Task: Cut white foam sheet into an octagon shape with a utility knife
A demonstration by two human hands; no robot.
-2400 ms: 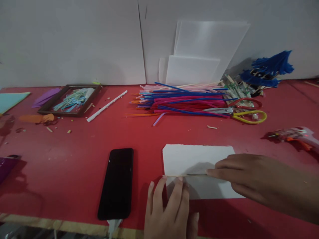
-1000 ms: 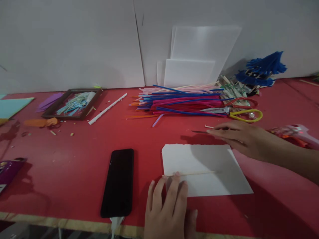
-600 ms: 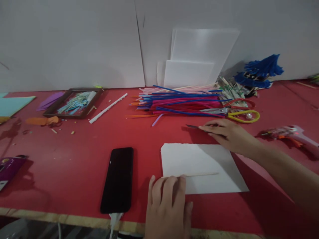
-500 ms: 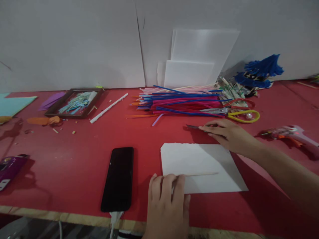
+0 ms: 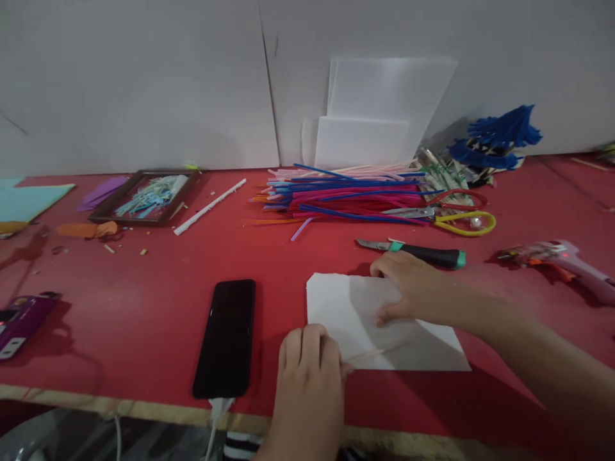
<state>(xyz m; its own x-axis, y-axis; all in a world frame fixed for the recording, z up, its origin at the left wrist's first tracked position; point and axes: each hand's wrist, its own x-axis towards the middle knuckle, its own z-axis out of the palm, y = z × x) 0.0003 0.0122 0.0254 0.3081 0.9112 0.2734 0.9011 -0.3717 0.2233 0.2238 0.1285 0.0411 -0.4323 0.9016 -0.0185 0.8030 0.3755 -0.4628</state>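
Note:
My left hand [image 5: 310,378] is at the front edge of a white sheet of paper [image 5: 336,298], its fingers closed around one end of a thin wooden stick [image 5: 382,351]. The stick slants over the paper, its far end blurred. Above the right part of the sheet, my right hand [image 5: 408,285] hangs with thumb and fingers apart, holding nothing. Just beyond it a utility knife [image 5: 427,254], black with green ends, lies with its blade toward the left.
A black phone [image 5: 225,339] on a cable lies left of the paper. Behind are pipe cleaners [image 5: 346,195], scissors [image 5: 461,223] and a framed tray [image 5: 98,214] of scraps. To the right rests a hot glue gun [image 5: 557,256]; a purple device [image 5: 26,323] sits far left.
My right hand has let go of the utility knife and moved left and nearer, over the paper. My left hand has lifted and tilted the stick, which was lying flat on the sheet.

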